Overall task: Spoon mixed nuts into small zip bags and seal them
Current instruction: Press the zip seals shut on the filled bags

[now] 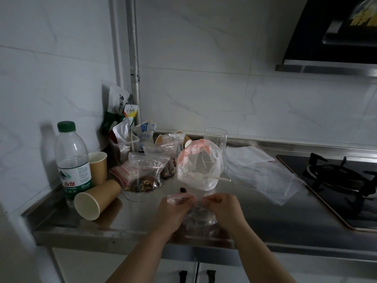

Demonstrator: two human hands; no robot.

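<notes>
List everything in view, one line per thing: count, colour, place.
water bottle: 1, clear, green cap, far left of counter
paper cups: 2 tan, one upright by the bottle, one tipped over in front
filled zip bags: at least 2, clear, nuts inside, left of centre
snack packets: several, white and green, back corner
large plastic bag: 1, clear with pink, centre, stick-like handle poking out
glass: 1, clear, behind that bag
flat plastic bags: clear, beside the stove
gas stove: 1, black, right
loose nut: 1, dark, on counter
small zip bag: 1, clear, in hands
left hand: pinches bag top
right hand: pinches bag top
</notes>
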